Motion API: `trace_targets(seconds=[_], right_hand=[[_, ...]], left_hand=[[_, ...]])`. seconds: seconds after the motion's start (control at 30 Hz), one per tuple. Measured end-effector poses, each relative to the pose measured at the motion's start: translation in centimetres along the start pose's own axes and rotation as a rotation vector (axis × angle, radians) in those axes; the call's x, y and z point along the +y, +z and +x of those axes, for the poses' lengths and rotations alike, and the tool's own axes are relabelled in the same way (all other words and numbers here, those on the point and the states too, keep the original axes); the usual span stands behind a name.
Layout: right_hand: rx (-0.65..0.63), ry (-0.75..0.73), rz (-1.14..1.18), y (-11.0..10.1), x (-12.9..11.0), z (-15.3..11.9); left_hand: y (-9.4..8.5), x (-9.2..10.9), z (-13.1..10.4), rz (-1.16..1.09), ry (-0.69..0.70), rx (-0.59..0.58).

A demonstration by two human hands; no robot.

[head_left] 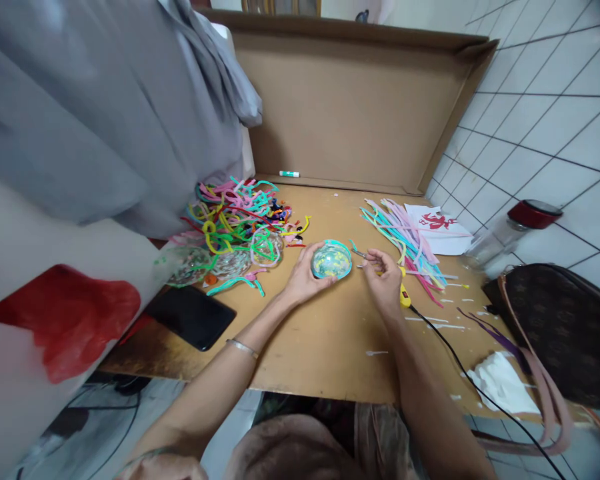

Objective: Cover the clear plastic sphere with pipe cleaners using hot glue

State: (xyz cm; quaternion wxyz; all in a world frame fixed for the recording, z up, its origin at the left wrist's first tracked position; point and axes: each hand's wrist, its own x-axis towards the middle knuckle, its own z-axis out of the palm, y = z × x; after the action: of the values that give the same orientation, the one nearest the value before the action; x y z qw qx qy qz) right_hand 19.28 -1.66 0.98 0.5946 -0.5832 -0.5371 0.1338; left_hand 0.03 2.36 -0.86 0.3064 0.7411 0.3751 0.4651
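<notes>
My left hand (303,275) is wrapped round the side of a clear, shallow round bowl (330,260). The bowl has a turquoise fuzzy rim and yellow and pale bits showing inside it. Just to its right, my right hand (383,277) pinches what looks like metal tweezers (361,254), their tip pointing left. A short turquoise piece of pipe cleaner (353,247) is at that tip, apart from the bowl. Partly hidden behind my right hand is a yellow glue gun (405,293) with a black cord; I cannot tell whether the hand touches it.
A tangled pile of coloured pipe cleaners (230,213) lies at left, near a black phone (193,317). Straight pipe cleaners (405,233) lie at right, by a clear bottle (500,237), a dark bag (560,327) and crumpled tissue (503,383). A cardboard panel (340,110) stands behind.
</notes>
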Motion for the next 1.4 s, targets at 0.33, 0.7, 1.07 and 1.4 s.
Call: trace_targets(seconds=[0.33, 0.7, 1.07, 1.4], right_hand=[[-0.245, -0.315, -0.239, 1.7, -0.4, -1.2], [-0.241, -0.367, -0.295, 1.3, 0.3, -1.1], [-0.263, -0.354, -0.284, 1.2, 0.6, -1.2], [-0.231, -0.324, -0.211, 2.5, 0.4, 0.1]], left_hand=[[1.7, 0.5, -0.2, 0.073, 0.127, 0.020], [0.1, 1.1, -0.5, 0.054, 0.128, -0.150], [-0.7, 0.3, 2.0, -0.293, -0.304, 0.037], [0.0, 0.3, 4.1, -0.374, -0.356, 0.056]])
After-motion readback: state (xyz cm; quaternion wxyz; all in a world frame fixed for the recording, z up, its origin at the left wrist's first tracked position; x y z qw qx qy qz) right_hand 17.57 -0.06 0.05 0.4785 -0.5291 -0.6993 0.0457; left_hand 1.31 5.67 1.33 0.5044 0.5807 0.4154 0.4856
